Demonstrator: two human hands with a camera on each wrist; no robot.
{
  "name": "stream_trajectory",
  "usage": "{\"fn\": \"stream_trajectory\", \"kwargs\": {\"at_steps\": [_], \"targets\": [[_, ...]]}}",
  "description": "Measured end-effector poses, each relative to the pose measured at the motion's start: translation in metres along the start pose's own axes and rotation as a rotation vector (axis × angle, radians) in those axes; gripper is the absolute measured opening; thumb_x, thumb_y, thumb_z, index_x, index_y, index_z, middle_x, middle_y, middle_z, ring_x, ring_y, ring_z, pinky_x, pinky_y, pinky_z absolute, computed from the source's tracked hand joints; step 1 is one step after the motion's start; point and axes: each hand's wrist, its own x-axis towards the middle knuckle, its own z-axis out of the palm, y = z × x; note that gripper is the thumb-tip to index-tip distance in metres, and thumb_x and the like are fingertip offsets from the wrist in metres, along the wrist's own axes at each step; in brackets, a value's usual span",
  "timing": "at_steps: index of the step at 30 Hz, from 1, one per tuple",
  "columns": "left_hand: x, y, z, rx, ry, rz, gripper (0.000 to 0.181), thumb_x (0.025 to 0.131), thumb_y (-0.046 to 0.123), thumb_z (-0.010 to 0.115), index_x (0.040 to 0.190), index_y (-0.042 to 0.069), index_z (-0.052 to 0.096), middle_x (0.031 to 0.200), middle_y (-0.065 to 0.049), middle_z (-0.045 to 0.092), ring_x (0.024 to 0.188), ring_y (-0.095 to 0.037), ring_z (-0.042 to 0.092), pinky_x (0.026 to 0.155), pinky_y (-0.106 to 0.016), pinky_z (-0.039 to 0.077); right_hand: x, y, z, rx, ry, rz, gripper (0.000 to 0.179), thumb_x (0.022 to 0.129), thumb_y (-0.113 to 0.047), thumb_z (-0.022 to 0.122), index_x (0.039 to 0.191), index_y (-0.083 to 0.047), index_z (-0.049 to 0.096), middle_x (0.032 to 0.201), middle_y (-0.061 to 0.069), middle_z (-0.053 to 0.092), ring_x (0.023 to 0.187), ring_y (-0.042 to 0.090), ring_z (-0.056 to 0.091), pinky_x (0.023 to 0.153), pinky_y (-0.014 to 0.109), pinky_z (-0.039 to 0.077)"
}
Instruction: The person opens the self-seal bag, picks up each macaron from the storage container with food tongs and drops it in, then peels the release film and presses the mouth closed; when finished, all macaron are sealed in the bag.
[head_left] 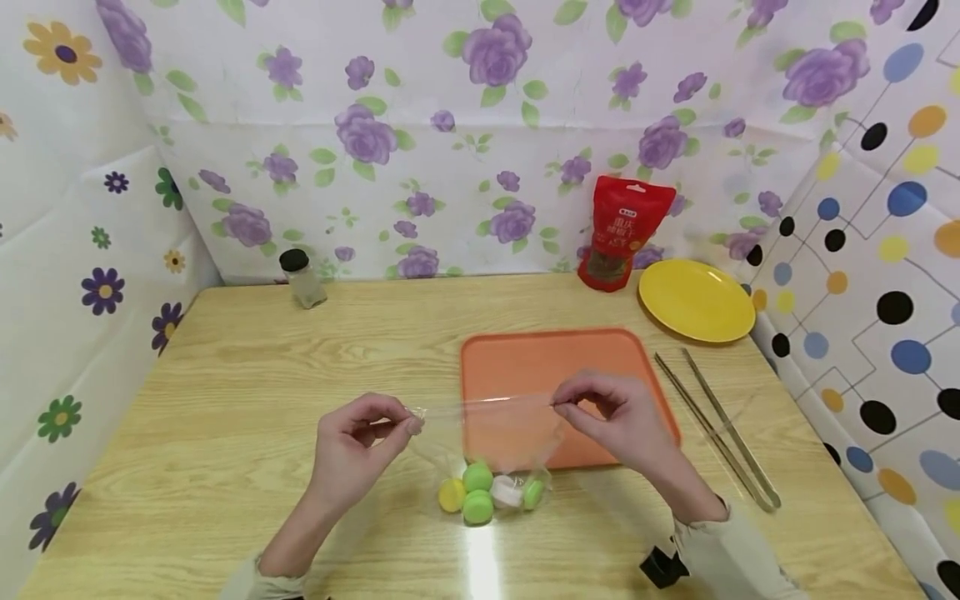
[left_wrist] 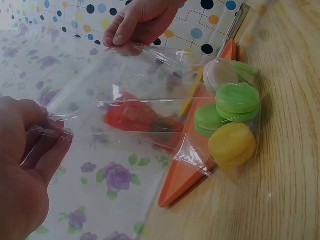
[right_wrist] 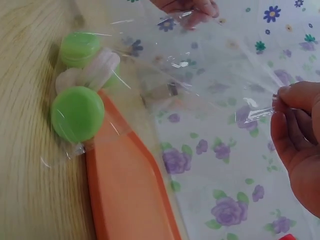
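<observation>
A clear plastic bag (left_wrist: 145, 90) hangs between the two hands, its top edge stretched nearly straight. My left hand (head_left: 354, 450) pinches one top corner between thumb and fingers. At the other corner, my right hand (head_left: 621, 418) pinches the film the same way. Several macarons lie at the bottom of the bag: a yellow macaron (head_left: 452, 495), green macarons (head_left: 477, 507) and pale pinkish-white ones (right_wrist: 100, 69). The bag's bottom is low over the wooden table, in front of an orange tray (head_left: 555, 358); whether it touches the table I cannot tell.
Metal tongs (head_left: 720, 425) lie to the right of the tray. Behind them is a yellow plate (head_left: 697, 300), with a red pouch (head_left: 628, 225) standing beside it. A black-lidded jar (head_left: 303, 279) stands at the back left. Patterned cloths (head_left: 420, 142) surround the table.
</observation>
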Motion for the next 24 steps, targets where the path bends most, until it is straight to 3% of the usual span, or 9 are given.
{"fn": "stream_trajectory", "kwargs": {"at_steps": [3,5,7,9,11,14,16,20,24], "targets": [[-0.001,0.001,0.002,0.068,0.008,0.023,0.019,0.082,-0.017,0.073,0.094,-0.003,0.068,0.084,-0.016,0.068,0.079,-0.013,0.070,0.071,-0.028,0.058,0.001,-0.004,0.001,-0.082,-0.003,-0.046,0.034,0.082,0.022,0.068,0.111,0.002,0.065,0.094,0.014,0.067,0.082,0.023,0.065,0.073,0.028,0.056],[-0.002,0.001,0.003,0.089,0.001,0.073,0.027,0.079,-0.023,0.071,0.100,-0.006,0.066,0.086,-0.016,0.068,0.081,-0.014,0.070,0.073,-0.029,0.058,0.005,-0.012,0.003,-0.262,-0.011,-0.079,0.033,0.089,0.004,0.072,0.120,0.002,0.060,0.101,0.011,0.067,0.088,0.022,0.064,0.076,0.030,0.054],[-0.002,0.001,0.005,0.110,-0.007,0.131,0.030,0.080,-0.023,0.071,0.105,-0.009,0.063,0.089,-0.017,0.068,0.084,-0.015,0.071,0.074,-0.029,0.057,0.015,-0.024,0.010,-0.475,-0.032,-0.109,0.046,0.090,-0.017,0.076,0.128,0.001,0.056,0.113,0.011,0.064,0.101,0.024,0.062,0.086,0.035,0.051],[-0.001,0.002,0.006,0.134,-0.010,0.189,0.028,0.084,-0.015,0.072,0.110,-0.011,0.061,0.090,-0.017,0.070,0.086,-0.017,0.072,0.076,-0.028,0.057,0.031,-0.040,0.025,-0.677,-0.097,-0.133,0.059,0.087,-0.034,0.078,0.131,-0.001,0.056,0.123,0.011,0.061,0.112,0.028,0.057,0.094,0.043,0.046],[-0.002,0.004,0.008,0.166,-0.006,0.232,0.027,0.090,-0.002,0.073,0.112,-0.012,0.060,0.089,-0.017,0.071,0.087,-0.016,0.072,0.077,-0.027,0.057,0.050,-0.052,0.047,-0.794,-0.211,-0.128,0.057,0.086,-0.042,0.077,0.126,-0.004,0.061,0.125,0.009,0.061,0.115,0.029,0.055,0.096,0.047,0.044],[-0.004,0.008,0.009,0.177,-0.011,0.240,0.032,0.093,0.009,0.072,0.112,-0.013,0.058,0.087,-0.016,0.072,0.086,-0.017,0.072,0.077,-0.027,0.057,0.074,-0.059,0.078,-0.800,-0.417,-0.079,0.033,0.089,-0.034,0.077,0.109,-0.009,0.071,0.105,0.001,0.069,0.095,0.017,0.062,0.084,0.036,0.049],[-0.006,0.010,0.009,0.155,-0.032,0.168,0.031,0.091,0.002,0.074,0.114,-0.011,0.059,0.089,-0.015,0.072,0.087,-0.016,0.071,0.077,-0.029,0.057,0.083,-0.059,0.091,-0.782,-0.498,-0.048,0.015,0.091,-0.026,0.076,0.095,-0.013,0.073,0.087,-0.006,0.068,0.075,0.008,0.060,0.072,0.027,0.048],[-0.004,0.012,0.009,0.111,-0.098,0.033,0.027,0.081,-0.019,0.073,0.103,-0.004,0.070,0.090,-0.011,0.073,0.083,-0.017,0.071,0.073,-0.030,0.058,0.084,-0.059,0.097,-0.749,-0.522,-0.049,0.008,0.090,-0.015,0.076,0.082,-0.014,0.073,0.072,-0.009,0.065,0.061,0.000,0.052,0.061,0.021,0.043],[-0.003,0.015,0.009,0.197,-0.095,0.077,0.026,0.076,-0.020,0.075,0.084,0.005,0.076,0.083,-0.006,0.075,0.075,-0.015,0.072,0.066,-0.025,0.056,0.080,-0.061,0.094,-0.765,-0.516,-0.083,0.010,0.088,-0.009,0.075,0.079,-0.013,0.072,0.071,-0.007,0.065,0.062,0.002,0.053,0.064,0.022,0.045]]}}
